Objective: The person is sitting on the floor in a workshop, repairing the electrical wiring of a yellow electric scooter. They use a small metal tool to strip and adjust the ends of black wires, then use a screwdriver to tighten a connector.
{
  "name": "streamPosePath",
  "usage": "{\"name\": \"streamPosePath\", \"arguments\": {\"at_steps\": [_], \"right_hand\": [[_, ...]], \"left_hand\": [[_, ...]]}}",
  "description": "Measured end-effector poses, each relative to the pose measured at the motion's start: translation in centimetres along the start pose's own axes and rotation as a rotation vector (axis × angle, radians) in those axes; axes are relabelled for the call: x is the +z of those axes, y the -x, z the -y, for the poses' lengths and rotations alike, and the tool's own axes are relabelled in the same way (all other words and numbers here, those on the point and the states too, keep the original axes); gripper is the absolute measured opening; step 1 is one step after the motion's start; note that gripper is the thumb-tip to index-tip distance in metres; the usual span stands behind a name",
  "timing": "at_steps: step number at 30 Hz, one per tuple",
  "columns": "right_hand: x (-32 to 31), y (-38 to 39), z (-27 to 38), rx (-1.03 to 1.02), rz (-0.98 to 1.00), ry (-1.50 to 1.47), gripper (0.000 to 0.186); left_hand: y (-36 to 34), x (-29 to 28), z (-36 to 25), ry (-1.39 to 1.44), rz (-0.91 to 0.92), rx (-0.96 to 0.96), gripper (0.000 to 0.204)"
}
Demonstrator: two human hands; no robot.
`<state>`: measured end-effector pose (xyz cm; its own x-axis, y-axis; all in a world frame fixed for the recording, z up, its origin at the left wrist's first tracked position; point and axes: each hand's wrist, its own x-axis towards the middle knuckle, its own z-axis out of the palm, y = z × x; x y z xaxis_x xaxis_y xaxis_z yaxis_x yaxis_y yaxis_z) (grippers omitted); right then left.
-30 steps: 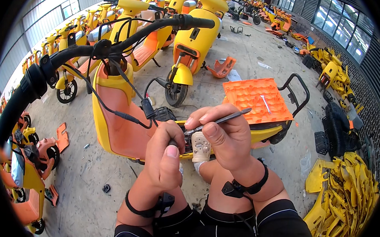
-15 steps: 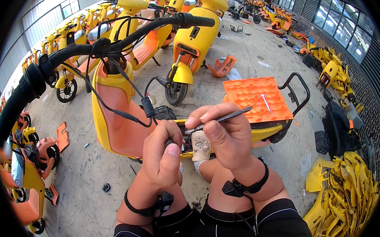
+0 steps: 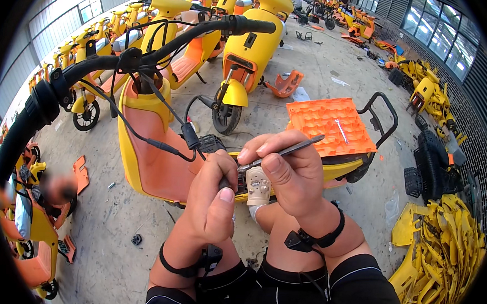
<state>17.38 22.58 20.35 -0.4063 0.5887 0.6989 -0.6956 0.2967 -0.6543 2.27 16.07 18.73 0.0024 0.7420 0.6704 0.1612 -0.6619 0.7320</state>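
Note:
In front of me, slightly right of centre, my right hand (image 3: 289, 173) pinches a slim dark metal tool (image 3: 296, 148) between thumb and fingers. The tool slants up to the right; its narrow, lighter end points at my left hand (image 3: 213, 197). That left hand is closed beside it, with a small dark thing (image 3: 225, 183) showing between thumb and curled finger, too hidden to name. Both hands hover over a partly dismantled yellow scooter (image 3: 128, 151) with a salmon-pink footboard. Loose black cables (image 3: 164, 147) hang from its handlebar (image 3: 166, 49) close to my left hand.
An orange moulded sheet (image 3: 311, 122) covers the scooter's seat, and a wrench (image 3: 341, 132) lies on it. Another yellow scooter (image 3: 251, 48) stands ahead, with rows of others behind. Yellow panels (image 3: 441, 261) are heaped at the right. Scooter parts lie at the left.
My left hand has shifted slightly to the right, and its thumb has tipped down, baring more of the dark thing. My right hand and the slim tool stay almost still.

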Motion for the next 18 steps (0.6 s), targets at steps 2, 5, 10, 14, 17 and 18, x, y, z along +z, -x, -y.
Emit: {"name": "streamPosePath", "arguments": {"at_steps": [2, 5, 10, 14, 17, 18], "right_hand": [[0.0, 0.04, 0.01, 0.005, -0.002, 0.007, 0.017], [0.03, 0.03, 0.07, 0.011, -0.007, 0.02, 0.017], [0.02, 0.02, 0.02, 0.011, -0.005, 0.002, 0.017], [0.03, -0.02, -0.05, 0.008, 0.004, 0.001, 0.017], [0.07, -0.01, 0.01, 0.009, 0.006, -0.011, 0.017], [0.06, -0.01, 0.05, 0.007, 0.007, -0.012, 0.017]], "left_hand": [[-0.01, 0.03, -0.07, -0.015, 0.005, 0.007, 0.029], [0.1, 0.04, -0.45, -0.041, 0.013, -0.076, 0.036], [0.28, -0.04, -0.5, -0.044, 0.034, -0.127, 0.038], [0.16, -0.12, -0.45, -0.051, 0.051, -0.067, 0.028], [0.32, -0.23, -0.57, -0.108, 0.086, -0.078, 0.038], [0.42, -0.25, -0.59, -0.136, 0.101, -0.102, 0.046]]}}
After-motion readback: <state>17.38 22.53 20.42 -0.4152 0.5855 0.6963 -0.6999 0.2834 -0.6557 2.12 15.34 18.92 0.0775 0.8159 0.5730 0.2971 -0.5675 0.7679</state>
